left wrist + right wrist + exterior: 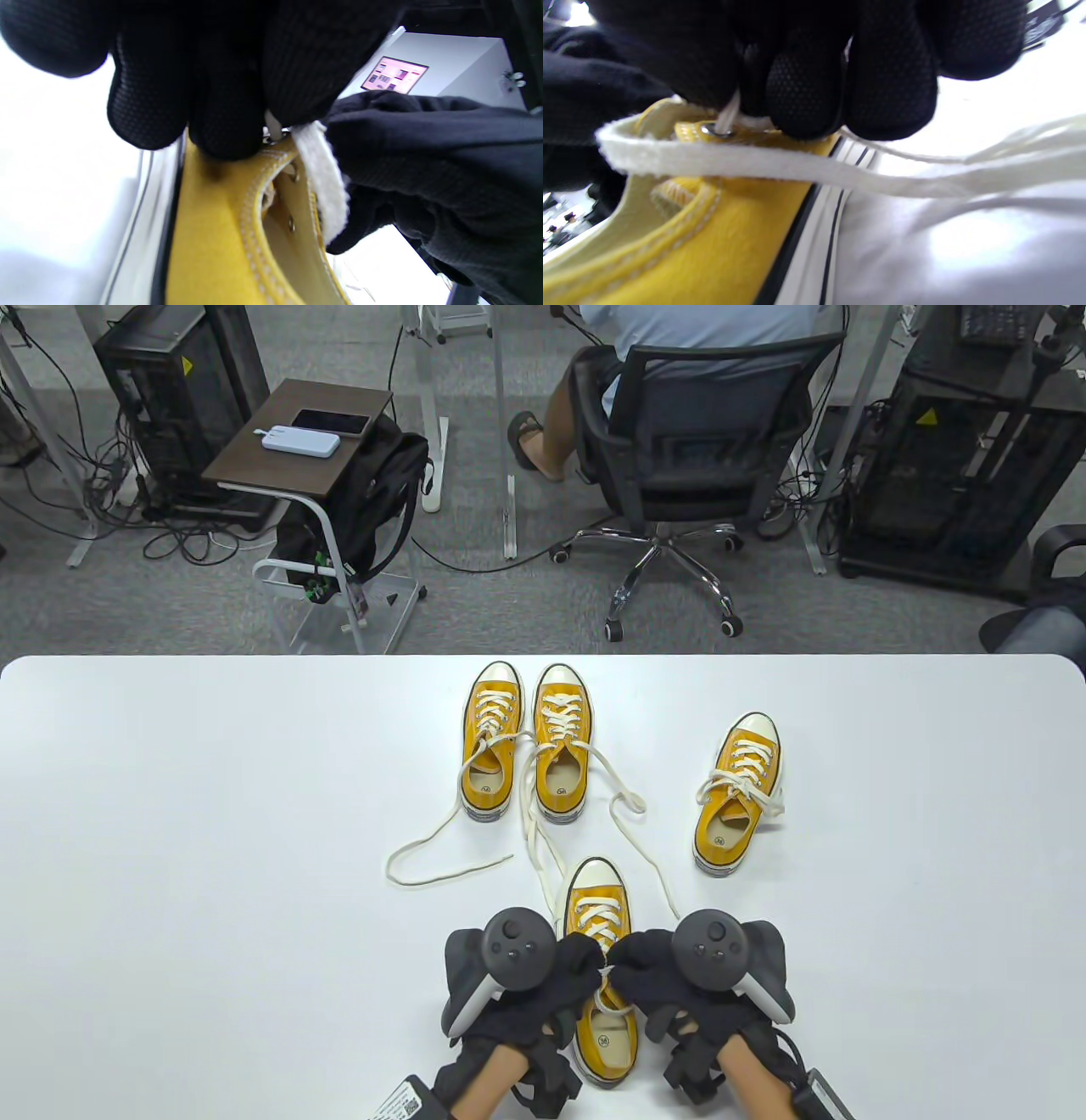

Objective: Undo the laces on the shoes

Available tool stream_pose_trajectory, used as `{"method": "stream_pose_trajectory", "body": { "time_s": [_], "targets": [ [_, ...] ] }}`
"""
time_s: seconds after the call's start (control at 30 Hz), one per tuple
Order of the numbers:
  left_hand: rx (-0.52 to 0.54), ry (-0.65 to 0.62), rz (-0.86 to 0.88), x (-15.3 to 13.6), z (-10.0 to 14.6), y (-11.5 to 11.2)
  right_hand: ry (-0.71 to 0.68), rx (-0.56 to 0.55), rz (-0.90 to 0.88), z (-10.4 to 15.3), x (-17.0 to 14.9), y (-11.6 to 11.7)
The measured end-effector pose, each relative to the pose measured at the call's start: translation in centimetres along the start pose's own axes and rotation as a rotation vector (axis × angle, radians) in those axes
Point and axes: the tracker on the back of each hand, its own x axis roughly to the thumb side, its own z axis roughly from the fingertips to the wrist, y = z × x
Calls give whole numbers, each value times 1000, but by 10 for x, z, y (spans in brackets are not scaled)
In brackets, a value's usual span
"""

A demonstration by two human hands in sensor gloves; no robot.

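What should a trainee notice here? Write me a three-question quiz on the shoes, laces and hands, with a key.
1. How many yellow shoes are on the white table?
2. True or false: the two far-left shoes have their laces pulled loose and trailing over the table.
3. Which shoe are the hands working on? A) the far-right shoe B) the nearest shoe C) one of the far-left pair

Key
1. Four.
2. True; long lace ends lie spread on the table.
3. B. The left hand and right hand meet over its upper eyelets, fingers on the lace.
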Motion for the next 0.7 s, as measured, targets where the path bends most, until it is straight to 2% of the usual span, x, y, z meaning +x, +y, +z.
{"method": "stream_pose_trajectory", "body": {
  "time_s": [0.13,0.27,0.4,0.53,0.6,0.7],
  "targets": [
    [18,-24,-35,3,2,0,26,43,-77,-1,-5,6],
    [23,-54,-18,5,2,-5,23,53,-62,-2,-5,6],
    [65,-63,-75,9,3,-3,21,51,-64,-2,-4,8],
    [47,-33,-102,8,4,-2,30,21,-52,-2,-4,8],
    [19,-23,-51,7,3,-3,19,8,-23,-1,-1,9],
    [36,-27,-54,5,4,-2,2,-20,20,0,4,11]
  ]
}}
